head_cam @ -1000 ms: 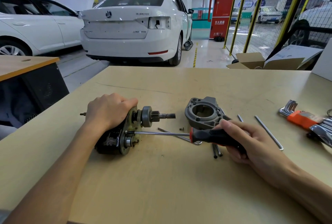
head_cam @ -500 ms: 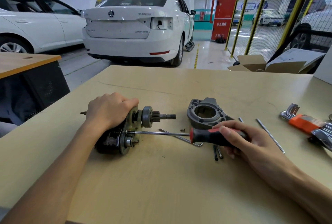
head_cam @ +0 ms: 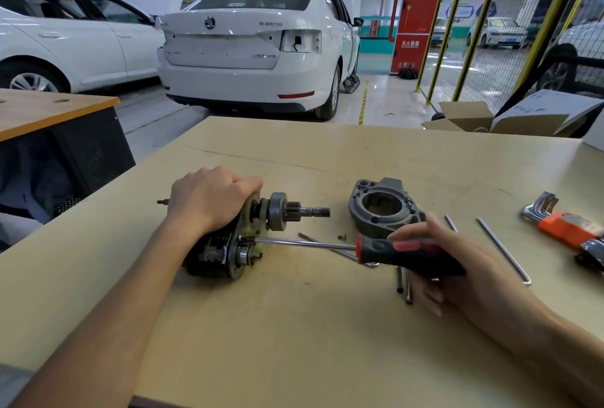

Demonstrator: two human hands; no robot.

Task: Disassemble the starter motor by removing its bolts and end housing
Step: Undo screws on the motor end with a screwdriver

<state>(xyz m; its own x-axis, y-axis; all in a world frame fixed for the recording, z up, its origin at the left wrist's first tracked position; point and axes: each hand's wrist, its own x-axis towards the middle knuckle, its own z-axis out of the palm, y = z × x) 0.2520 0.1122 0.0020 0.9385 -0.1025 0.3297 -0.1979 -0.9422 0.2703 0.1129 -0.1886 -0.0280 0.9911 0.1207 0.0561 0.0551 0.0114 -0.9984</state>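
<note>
- We are working at a wooden table (head_cam: 294,326), the starter motor (head_cam: 235,244) lying on its side near the middle.
- Our left hand (head_cam: 209,198) is clasping the motor body from above.
- The end housing (head_cam: 382,208) is sitting detached, just right of the shaft.
- Our right hand (head_cam: 457,263) is gripping the screwdriver (head_cam: 392,249), tip touching the motor's plate.
- Long bolts (head_cam: 503,249) are lying loose beside it.
</note>
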